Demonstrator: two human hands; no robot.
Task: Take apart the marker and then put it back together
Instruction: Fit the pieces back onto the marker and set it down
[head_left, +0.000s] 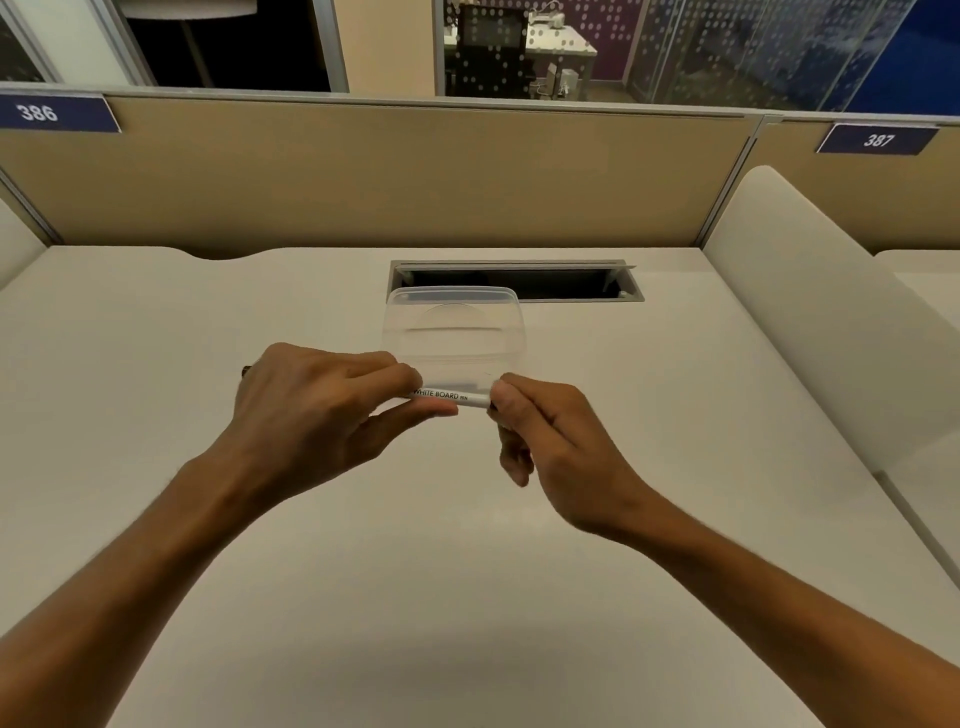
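A white marker (451, 396) printed "WHITE BOARD PEN" lies level between both hands, just above the desk. My left hand (317, 410) grips its left part, fingers over the barrel and thumb beneath. A small dark tip (245, 370) pokes out past the left hand's knuckles. My right hand (550, 441) pinches the marker's right end between thumb and fingers, hiding that end. I cannot tell whether a cap or end piece is on.
A clear plastic container (453, 325) stands just behind the marker. Behind it is an open cable slot (519, 280) in the white desk (467, 571). A beige partition (363, 171) closes the back and a white divider (810, 291) rises on the right.
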